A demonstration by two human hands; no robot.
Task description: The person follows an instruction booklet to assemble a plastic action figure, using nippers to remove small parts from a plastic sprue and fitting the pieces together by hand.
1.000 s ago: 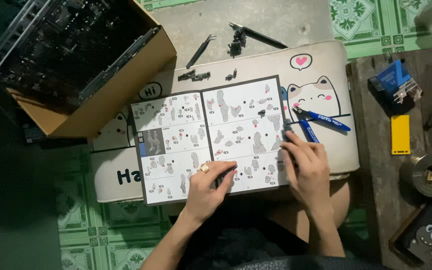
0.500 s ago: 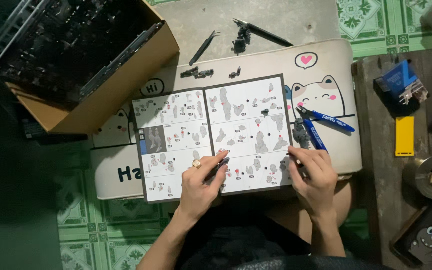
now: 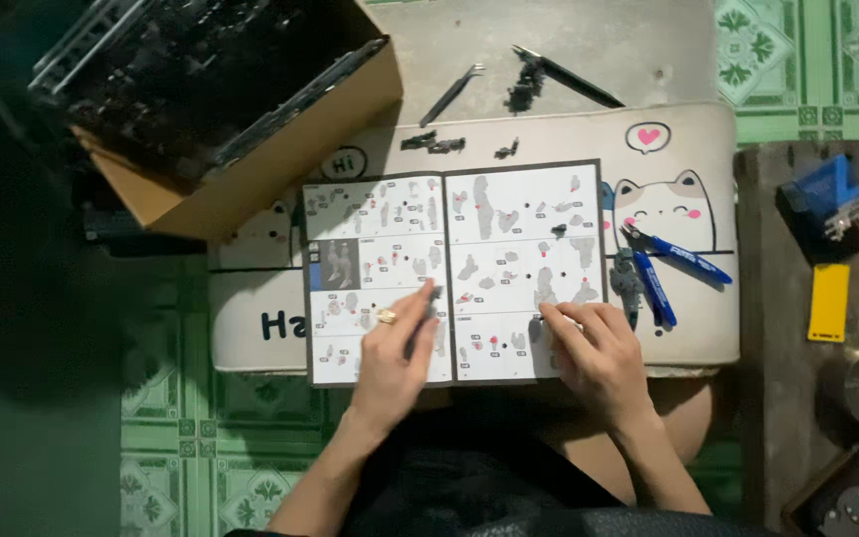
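Both my hands (image 3: 395, 358) (image 3: 594, 353) rest on the booklet (image 3: 454, 268); cutters (image 3: 663, 268) lie right, a box (image 3: 251, 159) beyond my left.

We look down on an open instruction booklet (image 3: 454, 268) lying on a cream lap table (image 3: 688, 328) printed with a cartoon cat. Our left hand (image 3: 397, 363), wearing a ring, rests on the booklet's left page with fingers extended. Our right hand (image 3: 594, 348) presses the lower right page, fingertips bent. Blue-handled nippers (image 3: 668, 264) lie just beside the booklet's right edge. A cardboard box (image 3: 221, 109) holding dark plastic frames sits at upper left, and small dark parts (image 3: 434, 144) lie above the booklet.
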